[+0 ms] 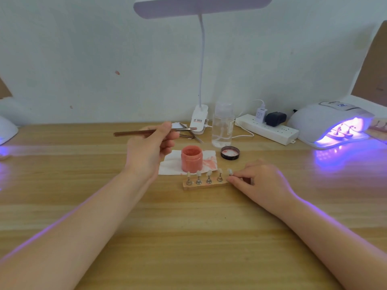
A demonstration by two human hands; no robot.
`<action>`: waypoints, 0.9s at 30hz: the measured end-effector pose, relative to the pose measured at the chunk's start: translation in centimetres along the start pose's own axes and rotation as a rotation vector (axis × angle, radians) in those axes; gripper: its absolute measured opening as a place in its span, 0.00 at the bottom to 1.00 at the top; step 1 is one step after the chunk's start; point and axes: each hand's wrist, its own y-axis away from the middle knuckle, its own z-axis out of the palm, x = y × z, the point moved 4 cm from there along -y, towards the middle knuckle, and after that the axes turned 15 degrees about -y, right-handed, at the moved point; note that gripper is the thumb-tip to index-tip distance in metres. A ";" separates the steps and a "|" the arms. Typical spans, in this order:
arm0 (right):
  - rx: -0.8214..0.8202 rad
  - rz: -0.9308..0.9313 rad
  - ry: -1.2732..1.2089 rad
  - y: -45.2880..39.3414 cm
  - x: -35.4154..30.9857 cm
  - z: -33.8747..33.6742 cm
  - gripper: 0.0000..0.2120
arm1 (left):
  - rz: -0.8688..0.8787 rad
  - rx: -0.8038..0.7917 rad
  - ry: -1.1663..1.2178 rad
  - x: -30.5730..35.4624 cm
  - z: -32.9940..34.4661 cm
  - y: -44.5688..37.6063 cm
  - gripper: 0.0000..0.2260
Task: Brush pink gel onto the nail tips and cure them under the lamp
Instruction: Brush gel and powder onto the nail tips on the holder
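left hand (149, 146) grips the brush (155, 131) over the pink gel jar (191, 159), right hand (260, 180) pinches the wooden nail tip holder (206, 185)

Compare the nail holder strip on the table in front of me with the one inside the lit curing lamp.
The wooden strip near the right hand lies on the open table; the strip in the curing lamp sits under its hood. The near strip shows five stands with pale, unpainted-looking tips; the lamp's strip shows only a few stands, their colour unclear in purple glow. The right hand holds the near strip's end; nothing touches the other. Both carry upright stands.
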 end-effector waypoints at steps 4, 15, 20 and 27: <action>-0.007 -0.022 0.005 0.0 -0.2 0.1 0.10 | 0.132 -0.126 -0.053 1.0 1.8 2.3 0.11; 0.051 -0.200 0.182 0.5 -1.8 0.2 0.07 | 0.459 -0.223 -0.371 -1.4 4.3 7.1 0.06; 0.194 -0.154 0.027 0.6 -1.8 -0.5 0.04 | 0.604 -0.222 -0.464 -1.6 4.4 7.7 0.07; 0.395 0.048 -0.427 0.8 -1.1 -1.0 0.09 | 0.741 -0.217 -0.586 -1.8 4.7 8.1 0.06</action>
